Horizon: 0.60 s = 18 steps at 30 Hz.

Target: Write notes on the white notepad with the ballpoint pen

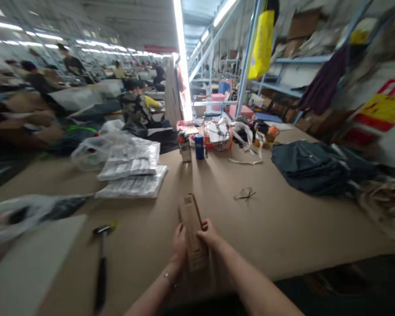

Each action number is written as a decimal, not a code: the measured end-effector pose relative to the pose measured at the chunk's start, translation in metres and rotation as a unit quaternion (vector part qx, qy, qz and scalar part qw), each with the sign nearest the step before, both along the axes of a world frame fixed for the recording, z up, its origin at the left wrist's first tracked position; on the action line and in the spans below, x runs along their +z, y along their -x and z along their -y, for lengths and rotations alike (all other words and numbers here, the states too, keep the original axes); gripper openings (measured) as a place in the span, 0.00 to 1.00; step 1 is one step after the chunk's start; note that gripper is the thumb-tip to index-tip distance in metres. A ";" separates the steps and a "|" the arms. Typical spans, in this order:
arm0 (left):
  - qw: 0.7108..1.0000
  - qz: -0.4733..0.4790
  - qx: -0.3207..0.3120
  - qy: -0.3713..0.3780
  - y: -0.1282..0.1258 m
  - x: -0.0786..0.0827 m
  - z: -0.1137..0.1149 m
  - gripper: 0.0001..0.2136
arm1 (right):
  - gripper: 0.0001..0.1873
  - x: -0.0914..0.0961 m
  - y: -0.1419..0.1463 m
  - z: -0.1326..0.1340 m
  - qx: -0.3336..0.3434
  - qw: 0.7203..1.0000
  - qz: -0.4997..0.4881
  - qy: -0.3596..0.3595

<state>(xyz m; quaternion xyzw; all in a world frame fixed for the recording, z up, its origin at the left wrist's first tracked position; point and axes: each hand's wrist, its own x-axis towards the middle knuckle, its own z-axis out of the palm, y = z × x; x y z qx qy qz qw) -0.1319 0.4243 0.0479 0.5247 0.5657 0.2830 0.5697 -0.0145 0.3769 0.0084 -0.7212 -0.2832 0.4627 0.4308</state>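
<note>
Both my hands hold a long, narrow brown cardboard piece upright over the near edge of the brown table. My left hand grips its left side, with a thin bracelet on that wrist. My right hand is closed on its right side. The piece rises past my fingers and leans slightly to the left. The picture is smeared by motion.
A hammer lies near left beside a grey board. Clear-bagged packs lie left of centre. A can, a blue bottle and a basket stand at the back. Dark folded garments lie right. Scissors lie mid-table. People work far left.
</note>
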 end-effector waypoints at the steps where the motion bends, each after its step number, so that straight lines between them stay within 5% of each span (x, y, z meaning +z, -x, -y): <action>1: 1.000 0.019 -0.005 0.011 -0.002 -0.001 0.011 0.15 | 0.18 -0.002 0.007 0.017 -0.020 0.999 -0.022 -0.016; 5: 0.994 0.086 -0.028 0.066 -0.009 -0.012 0.069 0.23 | 0.22 -0.008 0.012 0.095 -0.093 0.989 -0.090 -0.077; 12: 0.970 0.113 -0.127 0.173 -0.034 -0.007 0.213 0.34 | 0.29 0.004 0.004 0.262 -0.185 0.972 -0.080 -0.121; 15: 0.967 0.077 -0.168 0.174 -0.047 -0.016 0.282 0.35 | 0.39 -0.001 0.010 0.341 -0.196 0.968 -0.100 -0.120; 18: 0.953 0.013 -0.281 0.114 -0.065 -0.023 0.333 0.32 | 0.42 -0.014 0.015 0.424 -0.261 0.950 -0.134 -0.104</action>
